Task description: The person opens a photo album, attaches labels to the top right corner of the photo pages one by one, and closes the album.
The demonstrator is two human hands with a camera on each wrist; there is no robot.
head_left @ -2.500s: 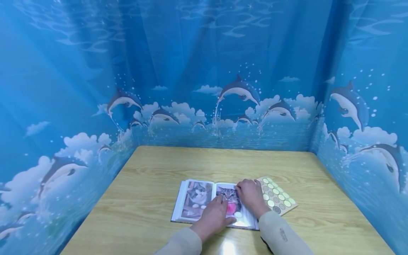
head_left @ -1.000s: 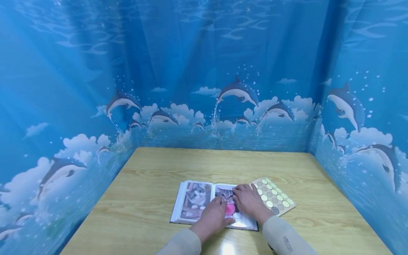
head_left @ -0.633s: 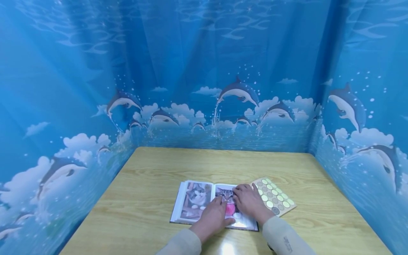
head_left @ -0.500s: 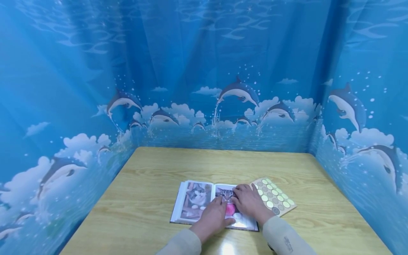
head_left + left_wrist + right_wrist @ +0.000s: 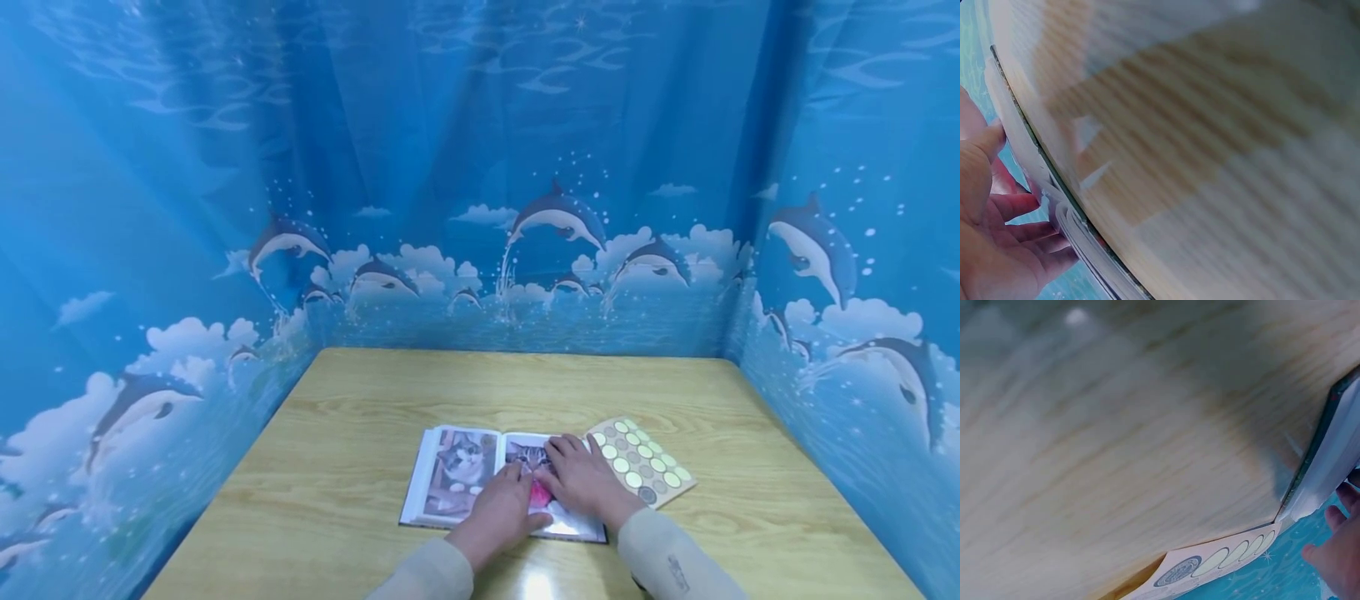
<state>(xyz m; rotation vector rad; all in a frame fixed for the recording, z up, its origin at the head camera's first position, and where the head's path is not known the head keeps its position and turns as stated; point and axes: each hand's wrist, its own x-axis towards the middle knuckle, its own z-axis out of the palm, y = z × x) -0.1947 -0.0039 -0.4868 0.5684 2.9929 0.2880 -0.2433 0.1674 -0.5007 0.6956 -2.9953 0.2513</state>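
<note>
One open photo album (image 5: 462,498) lies flat on the wood-grain table (image 5: 375,392), a cat picture (image 5: 467,462) showing on its left page. It looks fairly light to me: stiff, dark-edged covers (image 5: 1054,167) round slick, limp pages (image 5: 422,483) that could slip under a fingertip, so the outer edges seem the surest hold. The left hand (image 5: 501,505) rests on the right page, fingers extended; the right hand (image 5: 587,482) lies spread beside it, neither visibly pinching anything. Just beyond sits a thin card (image 5: 652,460) of round discs (image 5: 633,480), pale and grey.
</note>
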